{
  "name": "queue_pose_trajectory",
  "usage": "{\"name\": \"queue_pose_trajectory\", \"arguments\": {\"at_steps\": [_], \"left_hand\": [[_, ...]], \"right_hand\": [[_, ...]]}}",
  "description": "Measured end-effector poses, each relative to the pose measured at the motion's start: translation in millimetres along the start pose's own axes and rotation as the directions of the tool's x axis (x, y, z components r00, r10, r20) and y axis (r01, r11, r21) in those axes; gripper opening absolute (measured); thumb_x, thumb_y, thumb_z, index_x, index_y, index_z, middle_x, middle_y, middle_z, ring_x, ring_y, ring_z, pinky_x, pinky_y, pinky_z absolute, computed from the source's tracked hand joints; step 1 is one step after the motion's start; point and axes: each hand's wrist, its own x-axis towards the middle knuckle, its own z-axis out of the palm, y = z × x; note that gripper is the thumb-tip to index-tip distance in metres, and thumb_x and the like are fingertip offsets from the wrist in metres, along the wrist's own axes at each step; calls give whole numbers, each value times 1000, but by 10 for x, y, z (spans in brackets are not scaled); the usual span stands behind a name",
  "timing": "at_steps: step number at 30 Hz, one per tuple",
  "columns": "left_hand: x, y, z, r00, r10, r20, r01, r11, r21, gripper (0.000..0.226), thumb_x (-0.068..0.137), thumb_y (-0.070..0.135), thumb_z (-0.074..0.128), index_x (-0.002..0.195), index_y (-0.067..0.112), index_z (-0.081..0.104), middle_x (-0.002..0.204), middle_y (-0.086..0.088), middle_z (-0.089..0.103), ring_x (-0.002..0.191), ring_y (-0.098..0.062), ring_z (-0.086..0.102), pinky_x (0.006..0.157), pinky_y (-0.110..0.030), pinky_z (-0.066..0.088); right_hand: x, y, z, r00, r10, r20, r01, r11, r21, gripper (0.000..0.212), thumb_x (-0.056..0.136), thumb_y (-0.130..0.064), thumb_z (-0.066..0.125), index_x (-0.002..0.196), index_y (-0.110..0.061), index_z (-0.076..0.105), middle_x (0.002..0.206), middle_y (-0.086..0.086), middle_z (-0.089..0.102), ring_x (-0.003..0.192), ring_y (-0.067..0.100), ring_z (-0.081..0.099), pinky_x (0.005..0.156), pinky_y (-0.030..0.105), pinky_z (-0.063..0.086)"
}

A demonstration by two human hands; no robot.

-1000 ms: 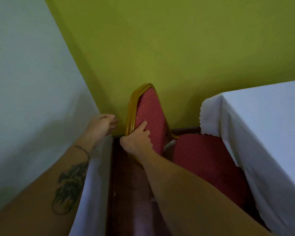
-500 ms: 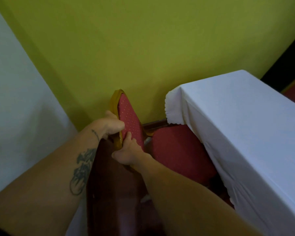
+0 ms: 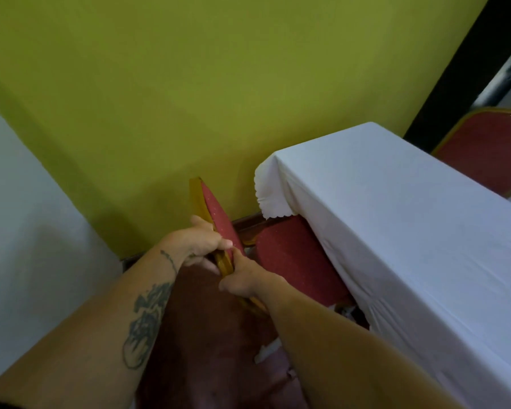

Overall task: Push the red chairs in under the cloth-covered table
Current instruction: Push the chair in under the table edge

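A red chair (image 3: pixel 295 255) with a gold frame stands in the corner, its seat partly under the white-cloth table (image 3: pixel 410 225). Its backrest is seen edge-on, just left of the table's corner. My left hand (image 3: pixel 198 246) grips the backrest's gold frame from the left. My right hand (image 3: pixel 242 278) grips the same backrest lower down, thumb on the red padding. The chair's legs are hidden by my arms and the cloth.
A green wall (image 3: pixel 219 98) runs close behind the chair. A second white-covered surface (image 3: pixel 27 246) stands at my left. Another red chair (image 3: pixel 487 154) shows beyond the table at the far right. Dark red floor (image 3: pixel 204 335) lies between the two white surfaces.
My left hand left the white surface and took hold of the backrest. The chair has slid right, its seat further under the cloth, and my view has swung right.
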Motion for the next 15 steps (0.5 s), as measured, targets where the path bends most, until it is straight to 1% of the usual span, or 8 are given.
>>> {"name": "queue_pose_trajectory", "arguments": {"at_steps": [2, 4, 6, 8, 10, 12, 13, 15], "left_hand": [[-47, 38, 183, 1000, 18, -7, -18, 999, -33, 62, 96, 1, 65, 135, 4, 18, 113, -15, 48, 83, -26, 64, 60, -51, 63], [-65, 73, 343, 999, 42, -11, -43, 998, -52, 64, 96, 3, 65, 138, 5, 16, 123, -17, 47, 81, -26, 64, 49, -44, 62], [-74, 107, 474, 998, 66, -10, -67, 997, -49, 60, 97, 6, 65, 134, 7, 18, 131, -19, 45, 82, -27, 66, 47, -42, 62], [-63, 134, 599, 997, 78, 13, -77, 996, -53, 54, 98, 8, 64, 129, 10, 19, 130, -21, 47, 82, -28, 68, 49, -42, 63], [-40, 170, 718, 995, 95, 24, -93, 993, -69, 59, 99, 8, 62, 135, 8, 15, 128, -21, 48, 78, -28, 69, 46, -40, 61], [10, 218, 816, 994, 109, 30, -106, 991, -85, 77, 99, 7, 61, 148, 4, 0, 126, -20, 46, 79, -28, 68, 42, -38, 59], [30, 246, 850, 993, 114, 35, -110, 990, -91, 80, 99, 7, 60, 149, 5, -2, 127, -21, 45, 82, -30, 68, 41, -38, 59], [42, 297, 882, 992, 122, 31, -118, 988, -102, 66, 99, 5, 60, 141, 7, 10, 130, -23, 44, 90, -34, 67, 41, -40, 59]], "right_hand": [[-53, 142, -101, 1000, 1, -23, -1, 1000, -8, 112, 80, -28, 74, 168, -31, 4, 156, 12, 49, 140, 36, 50, 112, 46, 47], [-107, 263, -187, 999, -8, -47, 7, 1000, -5, 109, 79, -32, 73, 168, -35, 11, 152, 9, 53, 136, 34, 54, 109, 45, 49], [-162, 379, -265, 997, -12, -79, 12, 1000, 6, 105, 76, -37, 73, 166, -38, 18, 149, 6, 55, 131, 33, 57, 103, 42, 52], [-214, 492, -351, 994, -16, -105, 18, 1000, 17, 100, 70, -35, 71, 162, -37, 31, 141, 6, 60, 123, 33, 63, 96, 44, 57], [-263, 585, -448, 993, -33, -115, 36, 999, 23, 87, 72, -28, 70, 154, -30, 42, 127, 8, 64, 109, 32, 67, 79, 38, 57], [-294, 663, -532, 989, -50, -141, 54, 998, 27, 62, 78, -22, 69, 138, -26, 55, 109, 5, 65, 94, 27, 67, 68, 33, 52], [-303, 689, -552, 984, -55, -169, 59, 998, 23, 52, 79, -21, 68, 130, -26, 58, 105, 5, 65, 92, 27, 67, 69, 35, 53], [-340, 708, -535, 974, -55, -222, 59, 998, 11, 46, 81, -23, 66, 126, -26, 60, 106, 6, 66, 94, 30, 68, 77, 41, 57]]}}
